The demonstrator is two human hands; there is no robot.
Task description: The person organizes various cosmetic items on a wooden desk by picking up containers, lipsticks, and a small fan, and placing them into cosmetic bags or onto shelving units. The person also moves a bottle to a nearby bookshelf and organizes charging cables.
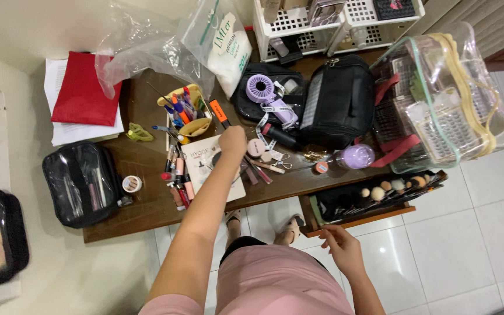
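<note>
Orange tube [219, 112] just beyond left hand [233, 140], curled, grasp unclear; right hand [342, 251] loosely open, empty

- A home — a dressing corner, by the look of it.
- Dark wooden tabletop [147, 213] crowded with makeup, an open drawer of brushes [380, 195], cosmetic bags [336, 102].
- White tiled floor [473, 233] — bare feet below.
</note>
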